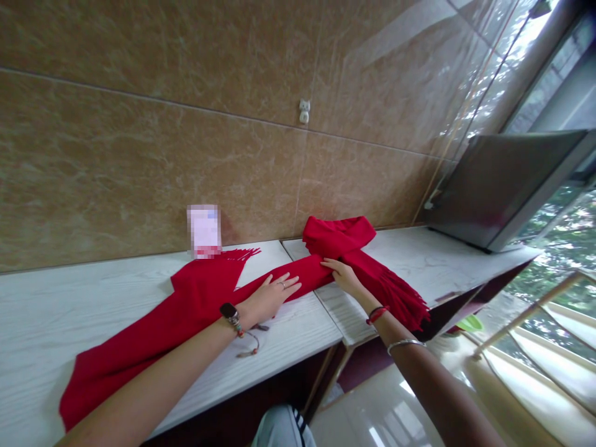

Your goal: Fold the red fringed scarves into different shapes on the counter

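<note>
A long red scarf with fringed ends lies across the white counter, its middle in a narrow strip. At the right, part of it crosses over in a folded loop, and one fringed end hangs toward the front edge. My left hand rests flat on the middle strip, fingers spread; a watch and beaded bracelet are on that wrist. Farther right, my right hand touches the strip near the crossing with its fingers stretched out. Another fringed end lies at the back left.
The white counter stands against a brown tiled wall. A blurred-out white card leans there. A dark grey appliance occupies the right end. Below are open shelves, and at the lower right stands a wooden-framed rack.
</note>
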Tool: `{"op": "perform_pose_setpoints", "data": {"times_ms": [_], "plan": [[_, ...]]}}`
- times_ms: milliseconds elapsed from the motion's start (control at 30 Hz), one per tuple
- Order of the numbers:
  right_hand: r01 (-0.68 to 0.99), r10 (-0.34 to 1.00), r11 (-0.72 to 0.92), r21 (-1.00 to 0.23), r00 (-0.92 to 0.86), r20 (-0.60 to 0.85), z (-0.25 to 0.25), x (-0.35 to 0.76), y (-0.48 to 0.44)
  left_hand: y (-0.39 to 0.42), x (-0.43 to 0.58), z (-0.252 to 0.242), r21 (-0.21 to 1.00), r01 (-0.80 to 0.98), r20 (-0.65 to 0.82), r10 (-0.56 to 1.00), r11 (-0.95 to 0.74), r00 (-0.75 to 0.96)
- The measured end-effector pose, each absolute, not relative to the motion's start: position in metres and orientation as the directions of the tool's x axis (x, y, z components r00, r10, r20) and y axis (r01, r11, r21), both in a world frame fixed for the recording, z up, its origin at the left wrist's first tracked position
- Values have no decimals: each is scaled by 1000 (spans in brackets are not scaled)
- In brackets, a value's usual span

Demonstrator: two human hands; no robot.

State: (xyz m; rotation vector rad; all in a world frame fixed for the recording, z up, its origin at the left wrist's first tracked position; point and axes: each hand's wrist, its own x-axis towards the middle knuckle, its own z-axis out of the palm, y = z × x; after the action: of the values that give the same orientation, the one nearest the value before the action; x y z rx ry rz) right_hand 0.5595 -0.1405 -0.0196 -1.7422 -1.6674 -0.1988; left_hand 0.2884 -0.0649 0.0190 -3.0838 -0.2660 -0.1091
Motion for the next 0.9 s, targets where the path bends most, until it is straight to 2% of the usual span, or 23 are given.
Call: {"op": "perform_pose_setpoints", "data": {"times_ms": [200,400,533,667,800,900], "plan": [[977,830,107,-184,14,558,-16,552,-150,-55,291,27,-141,193,177,167,-971,970],[991,869,112,-67,-65,491,-30,558,-154,-48,291,28,-62,181,77,176,-982,981],[996,867,91,-16,-71,493,-33,559,-153,-48,290,30,-16,202,66,200,-979,978],[997,865,67,36,-76,495,-11,545,-157,-49,294,37,22,186,95,188,-982,978],[989,836,141,48,-145,530,23,519,-155,-49,303,37,9,179,14,179,-984,984],[980,820,195,51,-191,539,28,509,-139,-48,306,33,-7,183,-37,183,-983,982]]}}
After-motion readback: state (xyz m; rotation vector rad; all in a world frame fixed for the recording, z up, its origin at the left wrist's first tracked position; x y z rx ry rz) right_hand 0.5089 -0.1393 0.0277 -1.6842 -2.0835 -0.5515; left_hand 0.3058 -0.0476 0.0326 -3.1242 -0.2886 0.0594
